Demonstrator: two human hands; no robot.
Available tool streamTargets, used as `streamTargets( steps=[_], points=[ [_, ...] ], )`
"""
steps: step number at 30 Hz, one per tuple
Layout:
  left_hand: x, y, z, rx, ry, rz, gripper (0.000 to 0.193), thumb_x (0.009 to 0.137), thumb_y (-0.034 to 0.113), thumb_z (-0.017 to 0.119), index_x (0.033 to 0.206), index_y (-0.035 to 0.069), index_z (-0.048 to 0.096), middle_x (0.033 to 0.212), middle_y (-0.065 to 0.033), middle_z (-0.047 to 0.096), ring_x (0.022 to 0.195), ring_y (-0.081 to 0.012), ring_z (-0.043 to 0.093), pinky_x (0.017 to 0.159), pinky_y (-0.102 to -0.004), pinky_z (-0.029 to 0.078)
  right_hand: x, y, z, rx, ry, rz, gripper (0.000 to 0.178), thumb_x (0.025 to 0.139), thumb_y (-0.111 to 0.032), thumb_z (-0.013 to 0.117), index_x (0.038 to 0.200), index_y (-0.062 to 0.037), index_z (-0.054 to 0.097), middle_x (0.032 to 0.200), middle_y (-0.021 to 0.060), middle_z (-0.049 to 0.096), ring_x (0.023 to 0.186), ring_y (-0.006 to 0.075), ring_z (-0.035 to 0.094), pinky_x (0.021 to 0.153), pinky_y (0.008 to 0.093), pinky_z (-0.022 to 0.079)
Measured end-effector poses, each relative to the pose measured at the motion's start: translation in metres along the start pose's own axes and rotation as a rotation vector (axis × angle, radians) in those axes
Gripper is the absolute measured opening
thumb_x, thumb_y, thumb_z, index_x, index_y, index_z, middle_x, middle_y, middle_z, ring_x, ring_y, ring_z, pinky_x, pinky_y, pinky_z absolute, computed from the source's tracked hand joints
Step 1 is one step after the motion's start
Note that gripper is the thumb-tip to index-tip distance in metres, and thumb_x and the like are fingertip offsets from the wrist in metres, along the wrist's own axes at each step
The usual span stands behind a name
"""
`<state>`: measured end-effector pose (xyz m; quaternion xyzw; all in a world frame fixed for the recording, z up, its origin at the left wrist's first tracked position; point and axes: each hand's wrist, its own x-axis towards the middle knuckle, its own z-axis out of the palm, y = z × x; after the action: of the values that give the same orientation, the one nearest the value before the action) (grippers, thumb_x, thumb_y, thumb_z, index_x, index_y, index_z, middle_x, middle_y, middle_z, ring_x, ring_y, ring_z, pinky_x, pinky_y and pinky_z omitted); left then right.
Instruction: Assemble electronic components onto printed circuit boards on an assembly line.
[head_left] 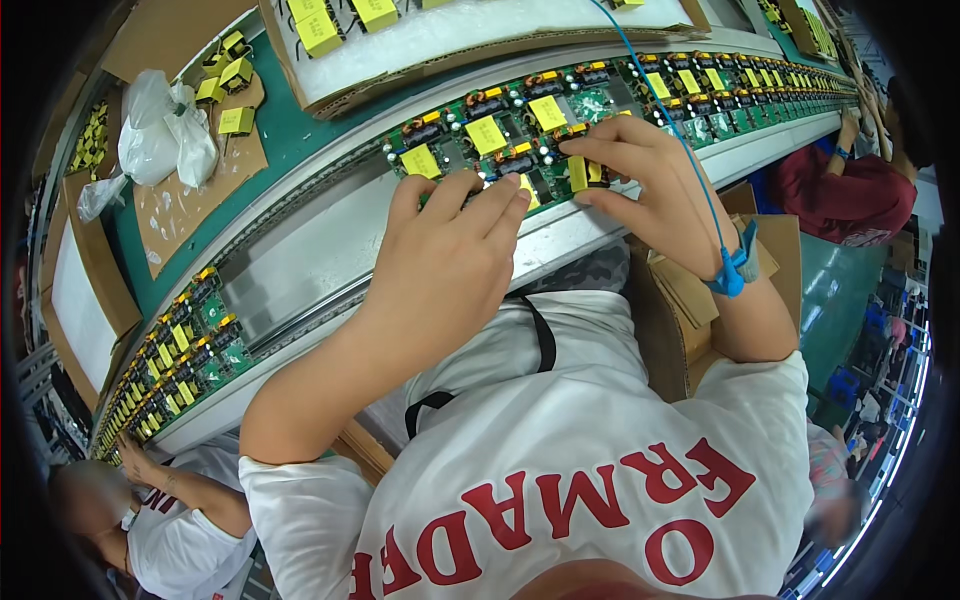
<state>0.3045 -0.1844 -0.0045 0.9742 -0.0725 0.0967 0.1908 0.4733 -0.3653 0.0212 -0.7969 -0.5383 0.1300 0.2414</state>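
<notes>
A row of green circuit boards (505,108) runs along a metal conveyor rail (555,232) in front of me. Each board carries yellow block transformers and small parts. My left hand (445,240) lies over the near edge of the boards, fingers spread and holding nothing I can see. Its fingertips reach a yellow transformer (528,192), partly covered by them. To the right, my right hand (650,185) has thumb and index finger around another yellow transformer (578,173) at the board's near side. A blue wrist strap (735,265) with a cord circles my right wrist.
Beyond the rail, a cardboard box (390,75) holds yellow transformers on white foam. White plastic bags (165,125) and loose transformers (236,75) lie on cardboard at the left. More boards (180,355) continue down-left beside a co-worker (185,510). Another person (840,190) sits at right.
</notes>
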Motion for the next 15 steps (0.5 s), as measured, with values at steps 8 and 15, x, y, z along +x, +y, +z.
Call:
streamTargets(
  steps=[8,15],
  points=[
    [0.0023,0.0001,0.0008,0.018,0.013,0.01,0.037,0.083,0.012,0.066,0.119,0.004,0.065,0.123,-0.0047,0.063,0.11,-0.0236,0.055,0.093,-0.0441,0.038,-0.007,-0.0063,0.0085,-0.037,0.077,0.025,0.041,0.078,-0.008,0.076,0.118,-0.0057,0.066,0.107,0.013,0.061,0.089,0.0315,0.063,0.075,0.037,0.051],
    [0.0027,0.0006,0.0014,0.011,0.013,-0.006,0.037,0.083,0.01,0.066,0.119,0.006,0.064,0.125,-0.0044,0.063,0.111,-0.0249,0.056,0.092,-0.0452,0.039,-0.0062,-0.0068,0.0046,-0.044,0.059,0.026,0.041,0.077,-0.009,0.076,0.117,-0.0045,0.067,0.105,0.013,0.061,0.088,0.0316,0.063,0.075,0.0372,0.051]
  ],
)
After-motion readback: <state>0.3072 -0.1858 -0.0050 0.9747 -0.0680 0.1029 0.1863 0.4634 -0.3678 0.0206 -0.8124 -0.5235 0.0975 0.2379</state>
